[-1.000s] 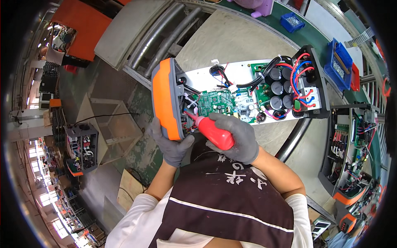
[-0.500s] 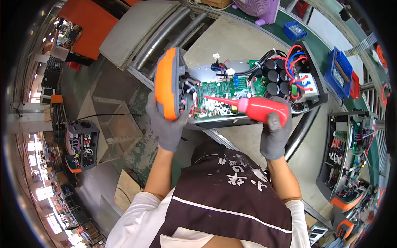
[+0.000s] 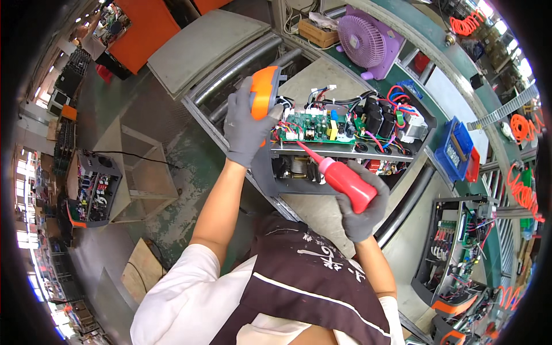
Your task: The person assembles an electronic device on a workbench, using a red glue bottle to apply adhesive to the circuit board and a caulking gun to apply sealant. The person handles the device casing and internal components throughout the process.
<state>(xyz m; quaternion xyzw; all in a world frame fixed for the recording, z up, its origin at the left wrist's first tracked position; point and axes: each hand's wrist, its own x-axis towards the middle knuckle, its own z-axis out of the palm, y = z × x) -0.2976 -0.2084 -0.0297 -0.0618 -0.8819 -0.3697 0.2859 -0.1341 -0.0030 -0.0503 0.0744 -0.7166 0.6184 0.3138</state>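
Note:
An opened electronic unit (image 3: 287,187) stands in front of me, tilted so that its lower bay shows beneath a green circuit board (image 3: 313,122). My left hand (image 3: 246,127), in a grey glove, is closed around the orange and dark grey end panel (image 3: 263,86) at the unit's left end. In my gloved right hand (image 3: 367,210) is a red squeeze bottle (image 3: 352,185) with a long thin nozzle. The nozzle points up and left, its tip close to the board's near left edge; whether it touches cannot be made out. Black capacitors (image 3: 376,119) and red and blue wires fill the unit's right part.
Metal rollers (image 3: 236,66) run under and beside the unit. A purple fan (image 3: 368,43) and a cardboard box (image 3: 317,33) stand behind it. To the right are a blue parts bin (image 3: 451,152) and another opened unit (image 3: 454,247); a further one (image 3: 95,187) sits at far left.
The unit has tipped, bringing its lower bay into sight. My right hand has come nearer with the bottle, now held more steeply. My left hand has shifted up along the end panel.

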